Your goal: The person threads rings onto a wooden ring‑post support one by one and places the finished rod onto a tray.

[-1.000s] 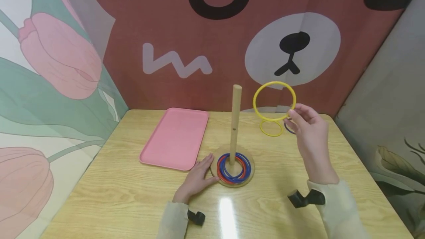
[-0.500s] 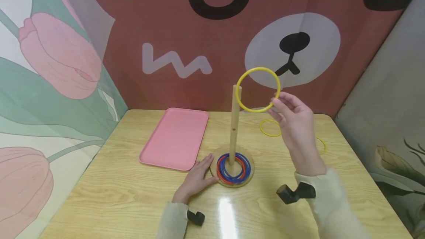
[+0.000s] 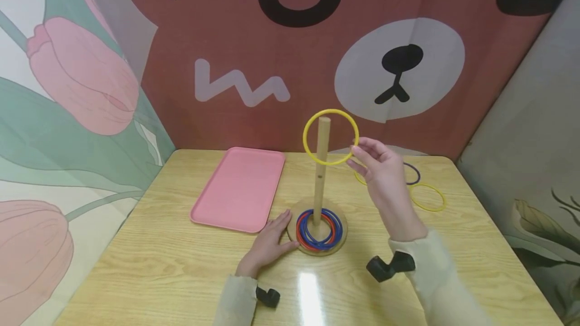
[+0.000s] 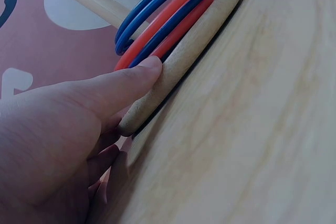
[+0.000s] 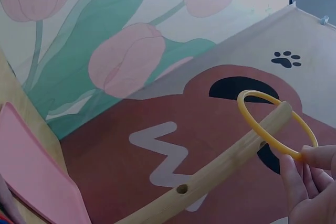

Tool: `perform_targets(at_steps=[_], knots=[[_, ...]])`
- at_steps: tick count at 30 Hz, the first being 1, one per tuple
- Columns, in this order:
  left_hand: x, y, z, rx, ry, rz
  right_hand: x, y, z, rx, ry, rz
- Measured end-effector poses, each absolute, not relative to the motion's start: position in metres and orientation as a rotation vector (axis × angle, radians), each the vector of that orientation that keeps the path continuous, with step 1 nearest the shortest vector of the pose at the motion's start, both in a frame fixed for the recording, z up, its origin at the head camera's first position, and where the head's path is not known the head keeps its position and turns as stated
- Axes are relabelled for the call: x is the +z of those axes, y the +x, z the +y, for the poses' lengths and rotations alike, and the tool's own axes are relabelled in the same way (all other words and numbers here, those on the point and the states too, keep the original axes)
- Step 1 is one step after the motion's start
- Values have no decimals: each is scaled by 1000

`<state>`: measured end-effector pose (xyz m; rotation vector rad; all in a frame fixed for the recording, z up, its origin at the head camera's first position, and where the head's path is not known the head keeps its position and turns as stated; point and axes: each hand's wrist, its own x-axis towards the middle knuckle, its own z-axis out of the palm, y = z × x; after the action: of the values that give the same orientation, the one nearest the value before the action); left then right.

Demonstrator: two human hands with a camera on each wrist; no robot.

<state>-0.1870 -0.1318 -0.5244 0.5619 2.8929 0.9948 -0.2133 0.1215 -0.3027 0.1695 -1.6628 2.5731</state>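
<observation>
My right hand (image 3: 382,177) pinches a yellow ring (image 3: 309,152) by its right side, between thumb and fingers. The tilted ring appears to encircle the top of an upright wooden peg (image 3: 319,185); in the right wrist view its near rim crosses in front of the peg (image 5: 220,169). Several blue and red rings (image 3: 335,230) lie stacked around the peg's foot on a round wooden base (image 3: 294,213). My left hand (image 3: 267,245) rests against the base's left edge, fingers extended. Its thumb (image 4: 123,85) touches the base rim beside the rings in the left wrist view.
A pink tray (image 3: 237,190) lies on the wooden table (image 3: 172,265), left of the base. Beyond my right hand lie another yellow ring (image 3: 428,209), a dark blue ring (image 3: 414,171) and a partly hidden yellow ring (image 3: 359,177). A printed curtain (image 3: 226,125) hangs behind.
My right hand has carried the yellow ring leftward, first up and then down, from the right of the peg to its top. My left hand has stayed at the base.
</observation>
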Motion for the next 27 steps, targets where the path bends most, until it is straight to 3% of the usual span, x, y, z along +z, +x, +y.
perform_targets(at_steps=[27], knots=[[-524, -187, -132, 1004, 561, 2887, -327, -211, 116, 2577, 62, -1725]])
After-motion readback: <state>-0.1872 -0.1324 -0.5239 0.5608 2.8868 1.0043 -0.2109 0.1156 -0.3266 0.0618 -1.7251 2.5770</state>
